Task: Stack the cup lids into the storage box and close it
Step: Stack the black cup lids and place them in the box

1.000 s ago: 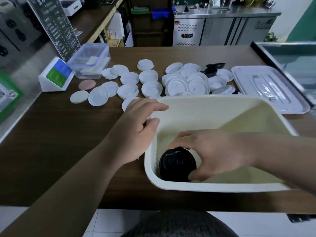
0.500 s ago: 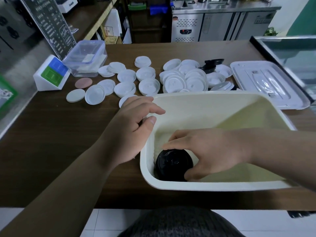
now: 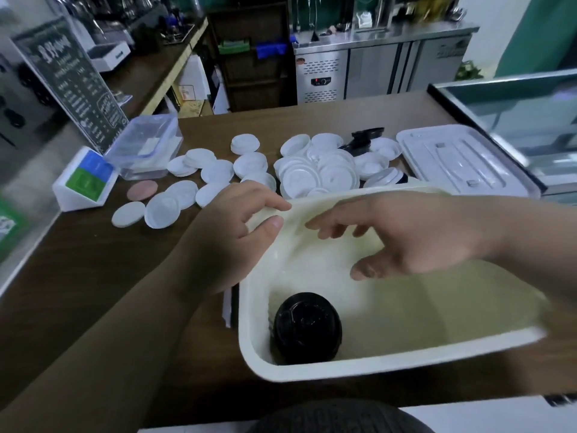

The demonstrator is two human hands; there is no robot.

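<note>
A cream storage box stands at the counter's near edge. A stack of black cup lids sits in its near left corner. My left hand grips the box's far left rim, thumb inside and fingers over the edge. My right hand hovers above the box, fingers spread and holding nothing. Several white cup lids lie scattered and piled behind the box, with a few black lids among them. The box's white lid lies flat at the back right.
A clear plastic container and a white sign stand with blue and green panels sit at the left, below a dark menu board. A glass display case borders the right. A pink disc lies among the lids.
My right hand let go of the black lid stack and rose out of the box with its fingers spread. My left hand stayed on the rim. The camera tilted up.
</note>
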